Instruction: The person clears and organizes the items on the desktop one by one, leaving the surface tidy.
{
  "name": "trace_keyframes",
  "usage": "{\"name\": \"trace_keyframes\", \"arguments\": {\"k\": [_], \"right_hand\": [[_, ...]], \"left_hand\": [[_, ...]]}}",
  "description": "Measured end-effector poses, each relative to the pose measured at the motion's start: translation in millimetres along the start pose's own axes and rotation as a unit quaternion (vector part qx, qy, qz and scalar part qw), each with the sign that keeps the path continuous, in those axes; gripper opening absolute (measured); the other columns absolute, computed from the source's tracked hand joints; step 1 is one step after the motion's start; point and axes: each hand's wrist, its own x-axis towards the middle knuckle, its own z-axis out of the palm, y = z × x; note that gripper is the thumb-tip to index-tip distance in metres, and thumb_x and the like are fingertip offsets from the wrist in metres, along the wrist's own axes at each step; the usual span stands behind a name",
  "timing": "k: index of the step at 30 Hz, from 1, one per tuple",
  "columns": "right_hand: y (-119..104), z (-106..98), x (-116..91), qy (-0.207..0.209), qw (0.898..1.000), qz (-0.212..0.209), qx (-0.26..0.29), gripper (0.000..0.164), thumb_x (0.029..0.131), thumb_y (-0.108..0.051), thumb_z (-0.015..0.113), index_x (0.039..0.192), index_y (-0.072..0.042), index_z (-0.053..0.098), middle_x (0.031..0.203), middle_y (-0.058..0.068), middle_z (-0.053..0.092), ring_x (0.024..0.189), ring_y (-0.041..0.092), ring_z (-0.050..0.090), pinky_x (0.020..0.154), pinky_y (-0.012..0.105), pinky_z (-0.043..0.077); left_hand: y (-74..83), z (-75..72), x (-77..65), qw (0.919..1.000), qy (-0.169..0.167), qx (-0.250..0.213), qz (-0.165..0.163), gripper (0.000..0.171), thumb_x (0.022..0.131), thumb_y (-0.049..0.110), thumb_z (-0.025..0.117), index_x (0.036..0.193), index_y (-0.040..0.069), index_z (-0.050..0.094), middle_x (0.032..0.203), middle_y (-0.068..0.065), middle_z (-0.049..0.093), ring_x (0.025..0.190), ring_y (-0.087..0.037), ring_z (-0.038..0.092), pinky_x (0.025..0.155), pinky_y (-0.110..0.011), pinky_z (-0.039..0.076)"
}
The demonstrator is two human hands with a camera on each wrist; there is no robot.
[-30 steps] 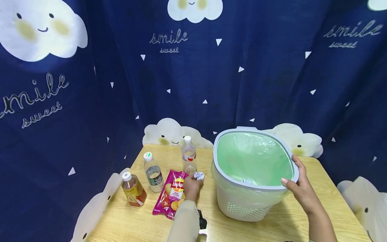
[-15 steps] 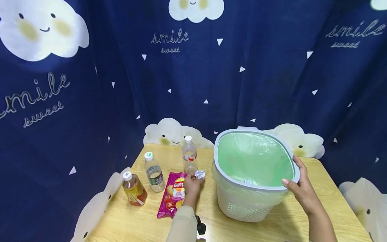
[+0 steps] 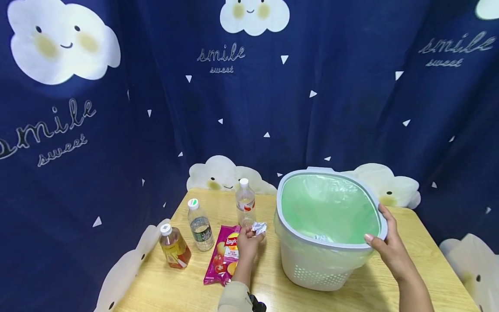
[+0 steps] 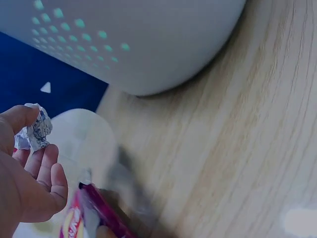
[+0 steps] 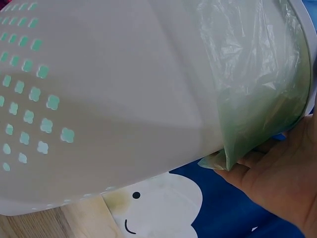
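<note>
1. Dark blue curtain (image 3: 249, 99): "smile" in looping script with a smaller "sweet" beneath, three times over, at left, centre and right; the left "smile" runs into the edge of the head view.
2. Magenta snack bag (image 3: 221, 251): "Lay's" in white on red, over yellow; the small print below is too fine to read. In the left wrist view the blurred, tilted logo is probably the same word.
3. Amber drink bottle (image 3: 175, 249), water bottle (image 3: 201, 229) and rear bottle (image 3: 245, 205): labels too small to read.
4. Crumpled paper (image 4: 38, 130): bluish print, illegible.
</note>
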Motion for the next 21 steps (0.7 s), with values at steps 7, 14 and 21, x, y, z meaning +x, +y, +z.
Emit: {"name": "trace_keyframes", "arguments": {"k": [7,14,21], "right_hand": [[-2,1,0,0.002,1.000,0.004,0.002,0.078,0.088,-0.001,0.047,0.149,-0.022,0.004,0.148,0.016,0.000,0.122,0.015,0.026,0.083,0.009,0.033],[0,2,1,0.008,1.000,0.003,0.007,0.078,0.087,0.000,0.047,0.149,-0.022,0.005,0.148,0.016,0.000,0.123,0.015,0.025,0.083,0.009,0.032],[0,2,1,0.008,1.000,0.002,0.011,0.078,0.087,0.001,0.047,0.149,-0.022,0.005,0.147,0.014,0.003,0.122,0.015,0.026,0.083,0.010,0.033]], "left_hand": [[16.9,-3.6,-7.4,0.9993,-0.015,-0.034,0.000,0.047,0.068,-0.001,0.078,0.109,-0.009,0.055,0.089,-0.020,0.065,0.072,-0.018,0.060,0.063,-0.027,0.051],[43.4,-8.4,-21.4,0.9986,-0.028,-0.044,-0.008,0.048,0.069,0.003,0.079,0.110,-0.007,0.055,0.090,-0.016,0.065,0.076,-0.018,0.060,0.066,-0.026,0.050],[65.0,-12.6,-33.4,0.9973,-0.030,-0.067,0.002,0.049,0.071,0.000,0.076,0.113,-0.008,0.052,0.092,-0.017,0.063,0.076,-0.016,0.057,0.064,-0.023,0.049]]}}
